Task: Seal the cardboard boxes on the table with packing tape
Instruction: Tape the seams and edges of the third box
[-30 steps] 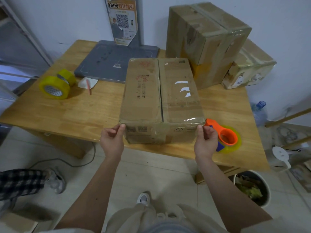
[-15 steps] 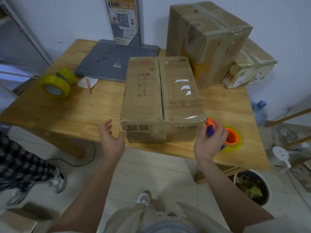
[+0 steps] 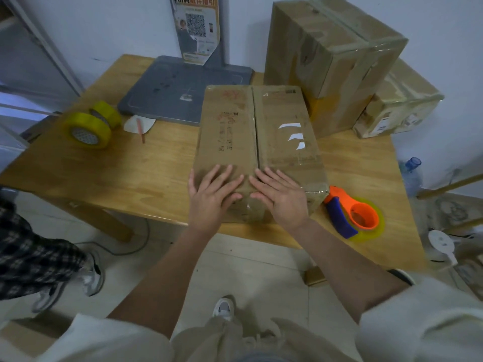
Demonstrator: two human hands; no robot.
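Note:
A long cardboard box [image 3: 257,131] lies on the wooden table [image 3: 146,176], its two top flaps meeting in a centre seam. Clear tape runs across its near end. My left hand [image 3: 211,194] and my right hand [image 3: 281,195] lie flat with fingers spread on the near end of the box top, one on each side of the seam. Neither holds anything. An orange and blue tape dispenser [image 3: 352,218] with a yellowish roll rests on the table just right of the box's near corner.
Two yellow tape rolls [image 3: 90,126] sit at the table's left, a grey flat scale [image 3: 183,90] at the back. Two taped boxes, large [image 3: 332,58] and small [image 3: 400,105], stand back right. Another person's plaid leg and shoe [image 3: 44,259] are at left. A bin is hidden below right.
My hands left the box's near corners, and my right hand set the dispenser down. Both now press flat on the near end of the box top. The plaid-trousered person stepped closer.

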